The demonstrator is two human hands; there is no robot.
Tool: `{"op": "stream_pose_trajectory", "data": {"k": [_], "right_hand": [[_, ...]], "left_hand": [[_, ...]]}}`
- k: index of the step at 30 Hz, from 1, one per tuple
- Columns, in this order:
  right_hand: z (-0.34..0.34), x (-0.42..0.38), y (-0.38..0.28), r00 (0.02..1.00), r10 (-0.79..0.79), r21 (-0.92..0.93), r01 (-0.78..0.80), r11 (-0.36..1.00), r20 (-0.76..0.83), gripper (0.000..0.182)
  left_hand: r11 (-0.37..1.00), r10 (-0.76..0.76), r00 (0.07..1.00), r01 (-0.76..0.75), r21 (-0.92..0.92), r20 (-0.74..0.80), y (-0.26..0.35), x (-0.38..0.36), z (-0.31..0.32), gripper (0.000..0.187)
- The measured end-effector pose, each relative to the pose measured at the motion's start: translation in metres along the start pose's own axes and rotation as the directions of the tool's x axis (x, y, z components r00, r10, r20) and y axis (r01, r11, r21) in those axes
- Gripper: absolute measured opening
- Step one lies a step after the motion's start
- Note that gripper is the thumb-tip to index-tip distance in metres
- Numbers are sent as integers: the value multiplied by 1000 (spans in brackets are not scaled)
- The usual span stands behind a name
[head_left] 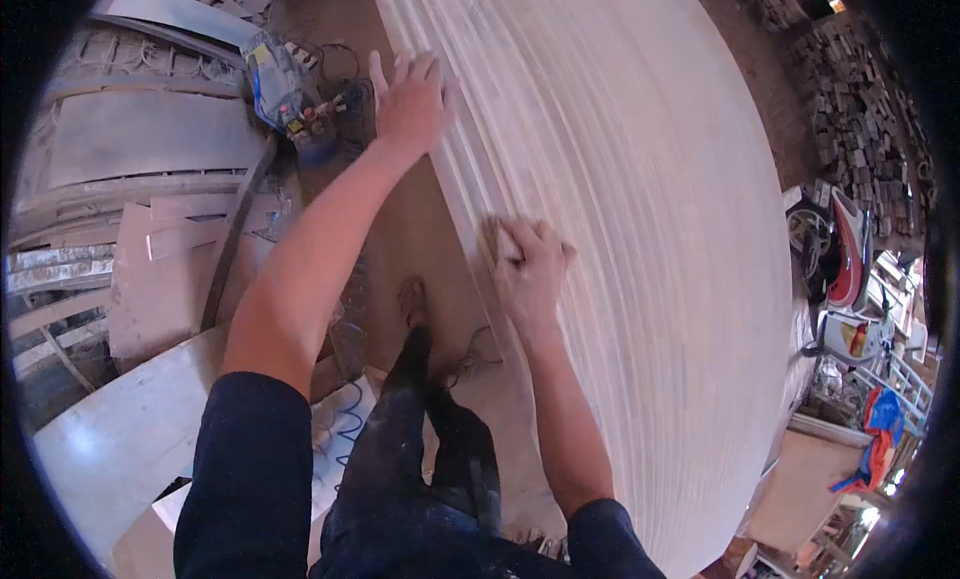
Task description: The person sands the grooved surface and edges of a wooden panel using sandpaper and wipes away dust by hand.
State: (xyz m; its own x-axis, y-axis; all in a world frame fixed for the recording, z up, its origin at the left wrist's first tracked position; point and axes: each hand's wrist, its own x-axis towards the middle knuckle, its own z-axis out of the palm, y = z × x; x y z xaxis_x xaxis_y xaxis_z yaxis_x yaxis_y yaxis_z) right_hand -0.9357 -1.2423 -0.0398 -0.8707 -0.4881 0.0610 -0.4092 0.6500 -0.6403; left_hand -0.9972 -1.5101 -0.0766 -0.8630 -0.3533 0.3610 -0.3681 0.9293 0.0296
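**Right hand [532,264] pinching a small block [490,237] near the edge**

Its fingers curl around the brownish block, too blurred to identify, against the grooved border of the large pale board [650,239], centre to right of the frame. Above, at upper centre, the left hand [415,101] lies spread over the same border. Uneven pressure could tip the block off the edge, scuffing ridges or knuckles. At lower left, a coiled blue hose [349,421] near the legs could snag a foot.

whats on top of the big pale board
On the pale board: the left hand at its edge, and the right hand gripping a small brownish object. The surface directly beneath them is covered.
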Motion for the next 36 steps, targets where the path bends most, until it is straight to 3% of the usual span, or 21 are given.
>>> {"op": "stream_pose_trajectory", "data": {"k": [3, 5, 7, 10, 12, 14, 15, 16, 18, 20, 23, 24, 26, 28, 29, 31, 32, 33, 34, 36], "right_hand": [[-13, -37, 10, 1000, 10, -35, -10, 999, -18, 31], [-40, -95, 21, 996, 80, -131, -73, 989, 48, 33], [-59, -136, 28, 983, 171, -102, -164, 981, 63, 26], [-46, -120, 30, 992, 121, -71, -120, 990, 17, 28], [-19, -60, 25, 991, 101, -125, -90, 988, 83, 38], [15, 34, -9, 999, -5, -76, 7, 997, 33, 43], [33, 83, -23, 996, 16, -54, -12, 998, 88, 42], [60, 130, -28, 998, -21, -7, 22, 1000, 54, 37], [105, 228, -58, 997, -59, 53, 62, 997, -54, 28], [141, 315, -83, 990, -90, -30, 88, 996, -109, 35], [172, 395, -103, 983, -117, 178, 141, 974, -142, 33], [171, 392, -103, 985, -115, 173, 137, 975, -131, 33], [154, 375, -110, 993, -75, -18, 74, 997, -89, 31], [131, 327, -97, 994, -113, -39, 112, 993, -1, 30], [118, 294, -84, 993, -111, -28, 112, 993, 40, 30], [103, 208, -34, 970, -207, -30, 205, 978, -127, 24], [66, 159, -32, 989, -122, -57, 126, 990, 81, 27], [46, 108, -20, 992, -81, -101, 91, 991, 102, 28], [30, 55, 5, 984, -168, -77, 172, 982, 57, 26], [-22, -46, 24, 983, -20, -76, 35, 996, 183, 28]], "left_hand": [[999, -42, 999, 42, 20, -1, -12, 35, 14, 46], [990, -134, 988, 129, -64, -77, -25, 53, 33, 45], [985, -159, 986, 154, -72, -59, -29, 57, 41, 44], [962, -219, 970, 196, -189, -108, -26, 63, 44, 42], [930, -260, 959, 219, -294, -109, -26, 63, 39, 38], [920, -271, 958, 230, -318, -91, -28, 64, 33, 39], [870, -317, 942, 244, -429, -107, -30, 64, 32, 41], [809, -361, 925, 248, -533, -116, -32, 63, 32, 44], [787, -399, 905, 253, -563, -150, -36, 57, 41, 48], [627, -623, 779, 440, -643, -74, -31, 53, 45, 49], [634, -594, 802, 425, -646, -55, -35, 52, 40, 51], [666, -555, 828, 386, -638, -78, -34, 47, 38, 52], [700, -542, 832, 370, -611, -117, -33, 44, 35, 52], [739, -522, 836, 344, -580, -170, -35, 45, 40, 51], [829, -441, 881, 328, -452, -170, -37, 46, 45, 49], [938, -279, 945, 232, -257, -168, -32, 43, 40, 45], [939, -281, 942, 231, -254, -183, -26, 36, 32, 45], [973, -155, 986, 140, -186, -68, -19, 26, 22, 46], [991, -31, 998, 38, -128, 59, -10, 16, 12, 47], [995, 11, 997, -3, -97, 75, 16, -20, -9, 50]]}}
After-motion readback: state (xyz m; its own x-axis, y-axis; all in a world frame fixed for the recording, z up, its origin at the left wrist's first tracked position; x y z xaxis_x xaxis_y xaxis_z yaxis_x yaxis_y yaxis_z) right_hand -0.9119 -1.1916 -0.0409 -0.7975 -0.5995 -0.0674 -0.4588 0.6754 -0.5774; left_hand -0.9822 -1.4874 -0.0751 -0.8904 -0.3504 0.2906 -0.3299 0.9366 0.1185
